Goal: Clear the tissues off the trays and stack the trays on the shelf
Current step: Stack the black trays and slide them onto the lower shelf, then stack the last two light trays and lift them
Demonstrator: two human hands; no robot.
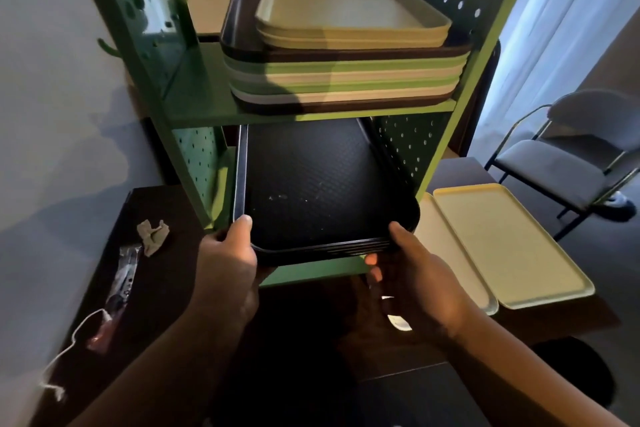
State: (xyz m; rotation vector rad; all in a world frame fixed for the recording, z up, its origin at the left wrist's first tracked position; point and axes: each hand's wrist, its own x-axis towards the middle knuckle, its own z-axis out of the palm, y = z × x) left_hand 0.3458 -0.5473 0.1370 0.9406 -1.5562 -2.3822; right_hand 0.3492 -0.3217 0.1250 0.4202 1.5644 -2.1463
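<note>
Fingers (242, 224) of both hands curl around the near edge of the black tray (322, 184), left hand (227, 260) at its left corner, right hand (420, 276) at its right; it lies atop a black stack on the green shelf's (311, 113) lower level. Above sits a mixed tray stack (343, 55). Right, on the desk (173, 281), lie two pale trays (505, 246); left, a crumpled tissue (153, 236).

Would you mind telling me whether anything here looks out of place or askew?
Yes: a crumpled tissue lies loose on the dark table left of the green shelf, and the cream trays sit offset toward the right on the top stack.
</note>
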